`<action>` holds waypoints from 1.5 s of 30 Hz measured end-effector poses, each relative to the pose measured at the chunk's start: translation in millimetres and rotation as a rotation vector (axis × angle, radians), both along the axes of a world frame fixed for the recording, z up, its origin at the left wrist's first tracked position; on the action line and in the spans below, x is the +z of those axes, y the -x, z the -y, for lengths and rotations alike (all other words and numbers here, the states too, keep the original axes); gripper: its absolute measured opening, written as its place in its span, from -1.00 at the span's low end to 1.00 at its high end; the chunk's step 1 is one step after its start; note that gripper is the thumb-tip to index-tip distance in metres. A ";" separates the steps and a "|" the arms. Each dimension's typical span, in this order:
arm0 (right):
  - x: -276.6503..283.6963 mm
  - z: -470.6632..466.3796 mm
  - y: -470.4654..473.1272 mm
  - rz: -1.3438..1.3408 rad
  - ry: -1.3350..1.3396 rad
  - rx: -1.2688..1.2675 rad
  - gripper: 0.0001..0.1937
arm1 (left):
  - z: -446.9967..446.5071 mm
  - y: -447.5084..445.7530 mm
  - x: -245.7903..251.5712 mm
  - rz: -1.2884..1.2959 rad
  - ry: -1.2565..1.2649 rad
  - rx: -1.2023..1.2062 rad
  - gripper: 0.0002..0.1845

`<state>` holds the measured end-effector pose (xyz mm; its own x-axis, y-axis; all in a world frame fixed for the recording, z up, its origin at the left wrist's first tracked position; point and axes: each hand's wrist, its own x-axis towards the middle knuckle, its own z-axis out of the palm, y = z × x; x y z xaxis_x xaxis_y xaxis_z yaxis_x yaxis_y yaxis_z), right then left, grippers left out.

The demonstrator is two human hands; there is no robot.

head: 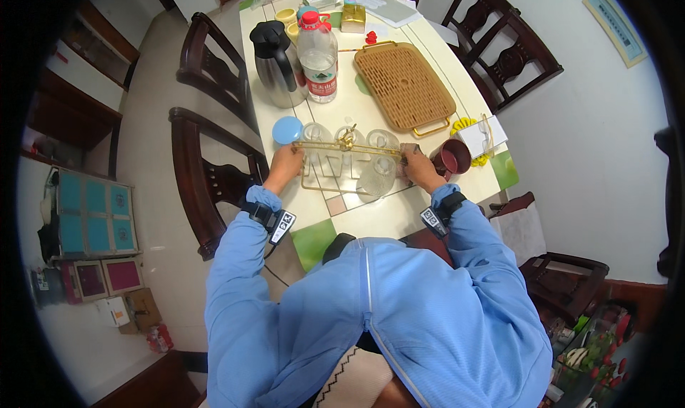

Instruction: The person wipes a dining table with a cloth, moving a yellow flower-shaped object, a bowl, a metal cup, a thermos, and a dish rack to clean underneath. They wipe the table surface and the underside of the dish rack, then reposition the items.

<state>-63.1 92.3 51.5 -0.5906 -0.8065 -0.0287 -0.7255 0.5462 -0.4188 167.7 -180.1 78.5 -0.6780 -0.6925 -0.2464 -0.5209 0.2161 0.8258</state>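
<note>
A gold metal cup rack (369, 149) stands before me on the table, with a decorative piece at the middle of its top bar. My left hand (287, 166) grips the left end of that bar. At the other end, my right hand (421, 167) has its fingers closed around the bar, beside a brownish see-through item that is hard to make out. Several clear glasses are upside down around the rack. A textured glass (377, 178) is on the near side, close to my right hand. A round blue lid (287, 130) lies just beyond my left hand.
A dark red mug (454, 157) stands right of my right hand, near a white box (481, 137). Farther back are a steel thermos jug (278, 68), a large plastic bottle (319, 60) and a brown slatted tray (405, 84). Dark wooden chairs (211, 180) flank the table.
</note>
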 end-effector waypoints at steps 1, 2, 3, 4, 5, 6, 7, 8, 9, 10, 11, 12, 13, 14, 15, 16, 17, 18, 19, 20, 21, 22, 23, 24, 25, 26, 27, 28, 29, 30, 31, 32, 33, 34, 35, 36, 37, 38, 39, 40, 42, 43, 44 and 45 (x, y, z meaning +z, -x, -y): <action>-5.2 0.6 -2.1 -0.001 -0.031 -0.025 -0.81 | -0.2 -0.1 -2.6 0.019 0.001 0.014 -0.71; -8.4 1.9 -3.6 -0.002 -0.061 -0.048 -0.84 | -0.1 -1.3 -4.0 0.038 0.005 0.031 -0.69; -9.4 2.5 -4.0 0.015 -0.128 -0.103 -0.86 | -0.4 -3.8 -4.6 0.129 0.163 -0.021 -0.68; -8.8 2.8 -4.1 -0.001 -0.109 -0.046 -0.86 | -1.5 -7.5 -4.3 0.220 0.321 -0.074 -0.66; -6.3 2.4 -3.1 -0.001 -0.129 -0.023 -0.86 | -3.8 -10.5 -2.8 0.356 0.461 -0.135 -0.64; -2.9 1.3 -2.5 -0.005 -0.164 -0.018 -0.85 | -6.7 -15.4 -0.4 0.392 0.392 -0.152 -0.59; 1.7 -0.6 -1.6 0.007 -0.150 -0.007 -0.84 | -10.0 -18.8 3.9 0.349 0.278 -0.200 -0.60; 6.6 -3.5 -1.6 0.014 -0.149 -0.014 -0.82 | -14.5 -21.5 8.7 0.359 0.142 -0.253 -0.60; 11.9 -8.0 -2.7 0.017 -0.134 -0.018 -0.81 | -23.4 -23.7 13.5 0.367 0.003 -0.305 -0.61; 16.6 -12.3 -4.3 0.013 -0.089 -0.034 -0.79 | -33.7 -24.8 17.1 0.218 -0.218 -0.337 -0.65; 21.8 -18.1 -6.8 0.003 -0.025 -0.046 -0.76 | -46.0 -24.2 20.6 0.130 -0.391 -0.370 -0.71; 26.5 -22.4 -9.1 -0.009 0.039 -0.059 -0.74 | -60.9 -22.7 22.8 -0.009 -0.495 -0.387 -0.73; 31.6 -26.7 -11.2 0.007 0.088 -0.074 -0.74 | -77.3 -20.6 23.9 -0.110 -0.499 -0.379 -0.70; 37.5 -31.4 -12.5 0.022 0.138 -0.090 -0.75 | -87.2 -16.3 25.5 -0.098 -0.376 -0.463 -0.59; 43.5 -34.4 -13.9 0.034 0.162 -0.133 -0.75 | -98.3 -10.7 26.1 -0.114 -0.202 -0.486 -0.53; 50.3 -39.1 -16.1 0.094 0.211 -0.147 -0.73 | -110.2 -4.3 25.7 -0.131 -0.028 -0.508 -0.48; 59.2 -44.9 -16.7 0.151 0.232 -0.189 -0.72 | -119.1 2.5 25.1 -0.153 0.124 -0.521 -0.42; 68.1 -50.5 -18.2 0.218 0.260 -0.238 -0.71 | -126.7 7.9 24.2 -0.152 0.236 -0.523 -0.35; 76.8 -53.7 -19.9 0.210 0.308 -0.201 -0.71 | -132.7 14.1 23.2 -0.158 0.329 -0.516 -0.29; 85.0 -56.6 -22.4 0.216 0.357 -0.174 -0.71 | -137.5 19.5 21.7 -0.138 0.408 -0.515 -0.22; 92.6 -59.4 -25.7 0.243 0.394 -0.176 -0.71 | -141.7 24.5 20.3 -0.124 0.411 -0.498 -0.20; 98.8 -61.8 -30.4 0.267 0.442 -0.114 -0.70 | -144.7 30.7 18.9 -0.085 0.404 -0.486 -0.18; 103.0 -62.2 -35.5 0.288 0.424 -0.091 -0.70 | -147.4 36.4 17.4 -0.056 0.400 -0.467 -0.16; 105.9 -60.6 -40.0 0.312 0.416 -0.070 -0.70 | -149.1 42.2 15.6 -0.050 0.412 -0.442 -0.17; 107.3 -59.4 -45.4 0.334 0.449 -0.018 -0.69 | -151.7 46.3 13.6 -0.054 0.430 -0.410 -0.18; 106.7 -55.8 -50.8 0.303 0.472 0.027 -0.66 | -152.9 50.9 11.6 -0.070 0.454 -0.374 -0.19; 105.5 -51.8 -55.9 0.288 0.503 0.082 -0.63 | -153.8 54.8 9.9 -0.085 0.455 -0.367 -0.20; 104.3 -48.7 -59.4 0.188 0.512 0.139 -0.62 | -155.0 57.1 7.6 -0.109 0.457 -0.354 -0.22; 102.5 -45.1 -62.6 0.110 0.514 0.184 -0.60 | -155.9 58.4 5.4 -0.108 0.448 -0.344 -0.23; 100.5 -41.1 -65.9 0.068 0.511 0.214 -0.59 | -156.3 60.0 3.7 -0.138 0.443 -0.332 -0.25; 98.2 -36.3 -67.6 0.034 0.507 0.228 -0.57 | -155.9 61.9 1.9 -0.145 0.425 -0.330 -0.26; 95.6 -33.5 -70.9 0.004 0.509 0.234 -0.56 | -157.3 61.2 0.3 -0.152 0.398 -0.332 -0.27; 93.0 -30.7 -72.1 -0.024 0.488 0.256 -0.54 | -158.0 60.9 -1.2 -0.153 0.391 -0.333 -0.28; 89.8 -27.4 -72.2 -0.052 0.477 0.272 -0.53 | -157.6 60.6 -2.5 -0.156 0.378 -0.336 -0.30; 86.4 -25.7 -72.2 -0.083 0.461 0.305 -0.51 | -157.1 60.3 -3.2 -0.176 0.381 -0.330 -0.31; 83.1 -24.4 -69.0 -0.125 0.457 0.334 -0.52 | -157.0 60.5 -3.8 -0.186 0.372 -0.332 -0.32; 79.3 -25.1 -67.1 -0.082 0.400 0.300 -0.53 | -156.7 60.2 -3.9 -0.214 0.380 -0.324 -0.33; 75.7 -26.6 -62.9 -0.040 0.335 0.278 -0.54 | -156.1 60.9 -3.7 -0.240 0.383 -0.319 -0.34; 71.8 -29.5 -59.5 -0.016 0.313 0.263 -0.55 | -155.5 60.8 -3.3 -0.241 0.368 -0.319 -0.34; 68.1 -33.5 -56.5 0.040 0.244 0.236 -0.61 | -155.0 61.0 -2.6 -0.239 0.347 -0.323 -0.34; 61.0 -42.2 -52.9 0.166 0.319 0.087 -0.64 | -154.5 60.7 -0.9 -0.209 0.320 -0.333 -0.33; 58.2 -45.3 -51.2 0.252 0.305 -0.028 -0.65 | -154.7 59.8 -0.1 -0.180 0.312 -0.336 -0.30; 55.6 -47.5 -50.0 0.285 0.439 -0.094 -0.67 | -155.1 59.0 0.8 -0.156 0.307 -0.338 -0.28; 53.4 -48.7 -49.2 0.314 0.532 -0.083 -0.66 | -155.2 58.8 1.6 -0.153 0.294 -0.339 -0.27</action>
<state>-13.9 141.0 104.9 -0.6802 -0.7101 0.1817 -0.4874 0.2531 -0.8357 108.9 -24.9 80.1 -0.8912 -0.4510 0.0478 -0.2572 0.5894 0.7658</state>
